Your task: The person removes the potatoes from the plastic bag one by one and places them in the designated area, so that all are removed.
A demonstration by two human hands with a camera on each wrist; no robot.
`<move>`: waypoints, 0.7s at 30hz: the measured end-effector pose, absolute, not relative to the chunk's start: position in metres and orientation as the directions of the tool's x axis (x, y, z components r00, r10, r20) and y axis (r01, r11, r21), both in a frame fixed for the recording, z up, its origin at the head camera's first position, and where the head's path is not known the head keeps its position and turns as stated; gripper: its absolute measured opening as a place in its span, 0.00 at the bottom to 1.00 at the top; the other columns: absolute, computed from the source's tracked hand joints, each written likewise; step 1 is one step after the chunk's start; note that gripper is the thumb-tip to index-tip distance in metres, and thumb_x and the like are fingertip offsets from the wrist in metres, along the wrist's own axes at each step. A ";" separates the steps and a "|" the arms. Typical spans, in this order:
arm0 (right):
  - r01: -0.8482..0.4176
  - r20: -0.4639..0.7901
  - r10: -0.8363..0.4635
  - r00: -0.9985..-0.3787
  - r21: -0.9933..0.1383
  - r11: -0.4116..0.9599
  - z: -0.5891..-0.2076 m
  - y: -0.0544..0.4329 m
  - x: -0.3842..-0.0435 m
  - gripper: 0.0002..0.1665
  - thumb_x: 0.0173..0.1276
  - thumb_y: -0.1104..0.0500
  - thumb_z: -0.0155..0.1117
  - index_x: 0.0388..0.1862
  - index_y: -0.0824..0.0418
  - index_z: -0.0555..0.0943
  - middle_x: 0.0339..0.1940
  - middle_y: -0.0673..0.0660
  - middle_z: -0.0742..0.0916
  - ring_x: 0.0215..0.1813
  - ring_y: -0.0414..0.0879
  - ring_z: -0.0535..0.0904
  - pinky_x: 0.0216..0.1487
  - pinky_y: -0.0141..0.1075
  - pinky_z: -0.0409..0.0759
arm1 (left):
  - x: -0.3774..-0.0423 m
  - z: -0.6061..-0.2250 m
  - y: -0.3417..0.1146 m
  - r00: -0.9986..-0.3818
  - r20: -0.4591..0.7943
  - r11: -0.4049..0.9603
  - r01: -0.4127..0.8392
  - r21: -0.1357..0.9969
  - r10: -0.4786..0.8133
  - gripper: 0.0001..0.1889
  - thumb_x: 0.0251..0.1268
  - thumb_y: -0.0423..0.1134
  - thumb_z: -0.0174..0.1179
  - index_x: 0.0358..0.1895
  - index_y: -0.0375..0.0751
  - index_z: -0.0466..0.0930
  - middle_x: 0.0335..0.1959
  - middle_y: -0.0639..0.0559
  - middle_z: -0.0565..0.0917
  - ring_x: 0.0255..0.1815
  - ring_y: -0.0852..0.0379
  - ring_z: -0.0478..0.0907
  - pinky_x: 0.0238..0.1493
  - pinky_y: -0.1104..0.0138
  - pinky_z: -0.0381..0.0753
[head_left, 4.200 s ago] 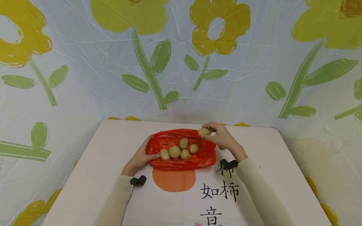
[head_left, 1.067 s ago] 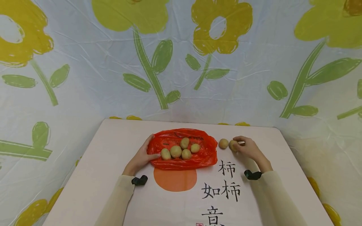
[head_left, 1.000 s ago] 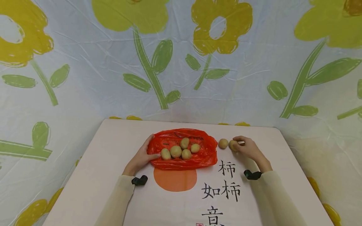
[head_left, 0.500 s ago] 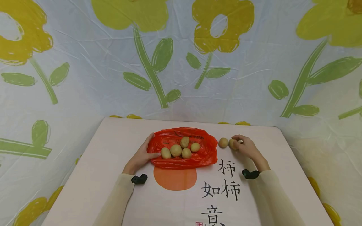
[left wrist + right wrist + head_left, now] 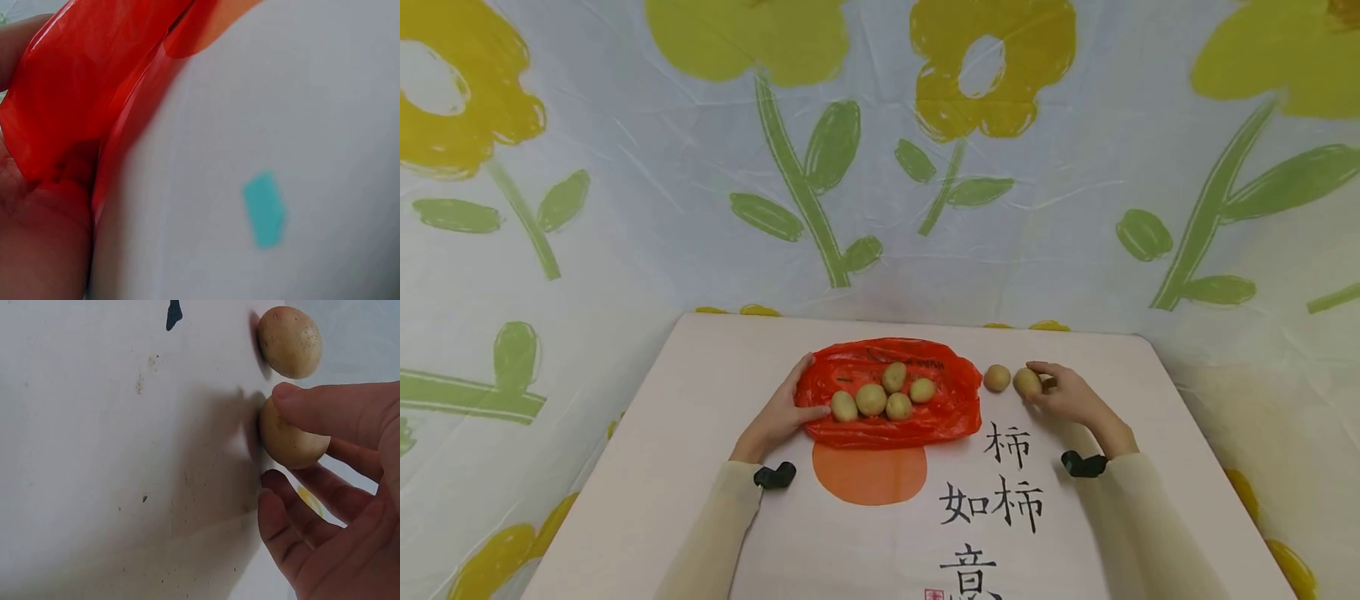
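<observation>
A red plastic bag lies spread open on the table with several small potatoes inside it. My left hand holds the bag's left edge, the thumb over the near rim; in the left wrist view the red film covers part of that hand. To the right of the bag, my right hand has its thumb and fingers around a potato that rests on the table. A second loose potato sits between that one and the bag, untouched.
The pale table covering bears black brush characters and an orange disc in front of the bag. A flower-printed cloth rises behind the table and along both sides.
My right hand has carried a potato from over the bag's right back edge to the table, right of another potato. Over the last second it has barely shifted. My left hand stays put.
</observation>
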State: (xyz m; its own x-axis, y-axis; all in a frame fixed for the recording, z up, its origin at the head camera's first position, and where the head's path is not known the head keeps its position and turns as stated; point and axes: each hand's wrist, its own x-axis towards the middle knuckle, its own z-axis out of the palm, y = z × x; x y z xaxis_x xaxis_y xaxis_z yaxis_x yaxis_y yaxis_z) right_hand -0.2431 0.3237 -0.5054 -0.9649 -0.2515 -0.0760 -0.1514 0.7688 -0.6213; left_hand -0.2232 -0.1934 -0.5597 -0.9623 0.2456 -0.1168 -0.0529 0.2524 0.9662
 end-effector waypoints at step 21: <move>-0.193 -0.079 -0.291 -0.953 -0.582 0.790 -0.500 0.317 -0.244 0.39 0.61 0.66 0.70 0.71 0.76 0.70 0.63 0.77 0.79 0.58 0.69 0.78 0.60 0.63 0.78 | -0.221 -0.559 -0.193 -0.961 -0.129 0.258 -0.063 0.964 0.247 0.57 0.59 0.45 0.76 0.85 0.58 0.44 0.86 0.57 0.48 0.86 0.48 0.44 0.83 0.46 0.52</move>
